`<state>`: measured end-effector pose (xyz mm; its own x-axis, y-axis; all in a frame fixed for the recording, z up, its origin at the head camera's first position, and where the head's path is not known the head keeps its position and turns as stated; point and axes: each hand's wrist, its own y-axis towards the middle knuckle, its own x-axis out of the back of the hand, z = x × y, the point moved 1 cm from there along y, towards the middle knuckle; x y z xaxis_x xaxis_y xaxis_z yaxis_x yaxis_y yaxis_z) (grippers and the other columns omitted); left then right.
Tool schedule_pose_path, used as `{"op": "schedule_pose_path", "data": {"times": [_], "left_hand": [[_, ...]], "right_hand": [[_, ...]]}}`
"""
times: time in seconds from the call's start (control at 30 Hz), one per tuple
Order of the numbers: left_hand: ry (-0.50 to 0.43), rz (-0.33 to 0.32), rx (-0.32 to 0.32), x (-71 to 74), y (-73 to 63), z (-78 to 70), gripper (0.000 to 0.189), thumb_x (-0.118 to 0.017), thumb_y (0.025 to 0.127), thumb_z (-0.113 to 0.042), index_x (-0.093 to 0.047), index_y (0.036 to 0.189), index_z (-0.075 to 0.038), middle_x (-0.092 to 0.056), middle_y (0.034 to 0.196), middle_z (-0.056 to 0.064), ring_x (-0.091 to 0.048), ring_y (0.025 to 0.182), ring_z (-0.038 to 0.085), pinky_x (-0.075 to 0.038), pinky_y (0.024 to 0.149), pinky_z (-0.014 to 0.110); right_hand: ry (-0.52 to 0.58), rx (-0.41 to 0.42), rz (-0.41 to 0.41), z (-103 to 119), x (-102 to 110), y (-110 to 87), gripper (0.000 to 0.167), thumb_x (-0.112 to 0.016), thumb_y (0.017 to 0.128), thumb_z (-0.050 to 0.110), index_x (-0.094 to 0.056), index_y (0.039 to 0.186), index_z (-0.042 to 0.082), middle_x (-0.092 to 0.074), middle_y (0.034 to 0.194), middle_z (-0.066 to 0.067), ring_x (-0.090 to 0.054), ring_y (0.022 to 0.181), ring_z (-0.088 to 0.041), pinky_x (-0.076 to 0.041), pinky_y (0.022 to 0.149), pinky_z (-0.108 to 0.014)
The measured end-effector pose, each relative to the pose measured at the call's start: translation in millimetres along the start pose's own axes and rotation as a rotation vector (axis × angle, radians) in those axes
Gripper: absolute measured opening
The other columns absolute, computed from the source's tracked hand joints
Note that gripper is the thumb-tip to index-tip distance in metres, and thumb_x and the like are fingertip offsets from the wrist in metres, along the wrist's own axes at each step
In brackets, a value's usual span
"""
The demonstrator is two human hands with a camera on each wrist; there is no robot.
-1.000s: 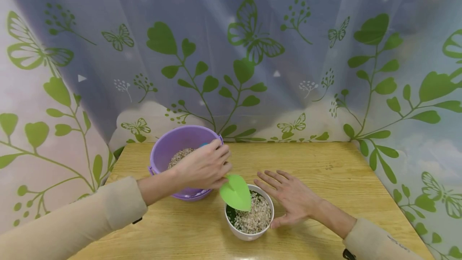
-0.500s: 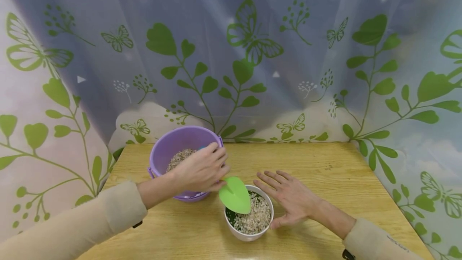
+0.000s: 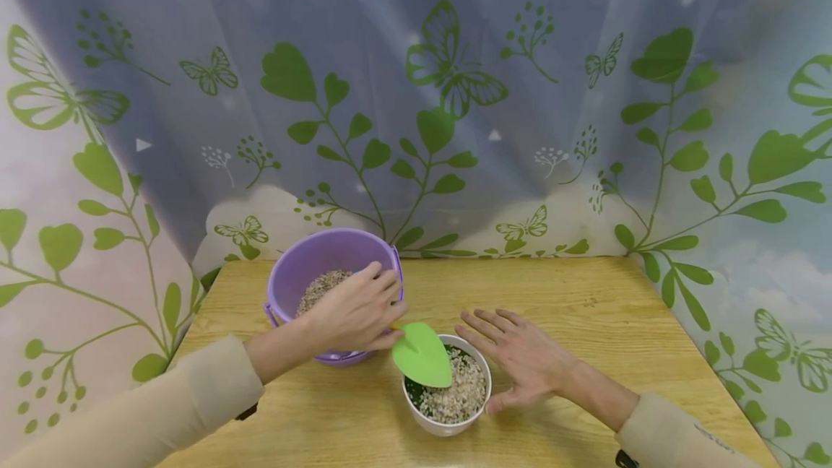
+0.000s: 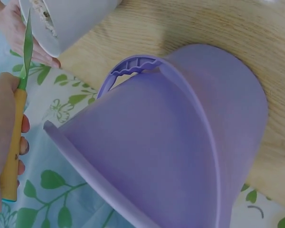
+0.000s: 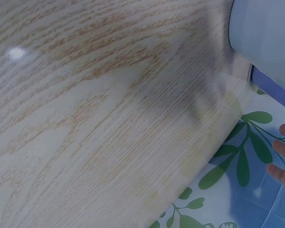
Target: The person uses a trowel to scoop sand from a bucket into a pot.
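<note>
A small garden trowel has a green leaf-shaped blade (image 3: 422,354) and a yellow handle (image 4: 13,147) with a teal end. My left hand (image 3: 356,309) grips that handle, over the near right side of the purple bucket (image 3: 338,237). The blade's tip overlaps the left part of a white pot (image 3: 444,425), which holds pale granular material (image 3: 460,390) and shows dark green inside at its left. Beside the pot's right rim is my right hand (image 3: 529,360), fingers spread and straight, thumb tip right at the rim.
More of the granular material (image 3: 321,287) lies inside the bucket, whose purple handle (image 4: 133,65) hangs down at its side. Both containers stand on a wooden table (image 3: 552,295). A curtain (image 3: 390,128) printed with leaves and butterflies hangs behind the table.
My left hand has shifted slightly left and toward me, and the trowel blade has dipped a little lower over the pot. The right hand stays in place.
</note>
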<state>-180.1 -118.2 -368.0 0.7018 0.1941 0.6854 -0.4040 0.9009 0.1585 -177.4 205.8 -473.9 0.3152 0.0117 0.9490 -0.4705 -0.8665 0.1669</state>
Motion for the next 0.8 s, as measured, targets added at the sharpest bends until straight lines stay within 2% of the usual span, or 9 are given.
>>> {"op": "schedule_pose_path", "data": {"times": [0.2,0.5,0.67,0.8], "left_hand": [[-0.045,-0.019,0.022,-4.1,-3.3,-1.8,0.047,-0.046,0.101,-0.068,-0.062,0.092,-0.025,-0.066,0.087,-0.006,-0.052,0.083,0.016,-0.04,0.077,0.033],[-0.089,-0.031,0.064,-7.1,-7.3,-1.6,0.046,-0.048,0.1,-0.068,-0.069,0.098,-0.027,-0.068,0.091,-0.005,-0.054,0.085,0.017,-0.043,0.079,0.033],[-0.131,-0.046,0.091,-7.9,-11.0,1.8,0.045,-0.05,0.099,-0.067,-0.068,0.092,-0.026,-0.067,0.087,-0.004,-0.056,0.086,0.019,-0.044,0.078,0.035],[-0.169,-0.059,0.108,-8.0,-14.1,6.8,0.043,-0.053,0.099,-0.065,-0.069,0.097,-0.026,-0.068,0.089,-0.003,-0.057,0.087,0.02,-0.044,0.079,0.035]], "right_hand": [[-0.002,-0.009,0.004,0,0,-0.3,0.121,-0.013,0.083,0.099,-0.03,0.166,0.013,-0.04,0.169,-0.013,-0.051,0.149,-0.035,-0.048,0.115,-0.054],[-0.014,0.006,-0.005,-1,1,-0.6,0.122,-0.02,0.083,0.1,-0.034,0.164,0.011,-0.043,0.167,-0.015,-0.053,0.147,-0.037,-0.048,0.115,-0.054],[0.001,0.004,0.0,-1,2,-0.7,0.12,-0.02,0.084,0.099,-0.033,0.165,0.012,-0.042,0.168,-0.014,-0.052,0.148,-0.036,-0.048,0.115,-0.054],[0.004,0.007,0.001,-2,3,-0.4,0.118,-0.022,0.085,0.098,-0.034,0.164,0.012,-0.042,0.168,-0.015,-0.052,0.148,-0.036,-0.048,0.115,-0.054]]}}
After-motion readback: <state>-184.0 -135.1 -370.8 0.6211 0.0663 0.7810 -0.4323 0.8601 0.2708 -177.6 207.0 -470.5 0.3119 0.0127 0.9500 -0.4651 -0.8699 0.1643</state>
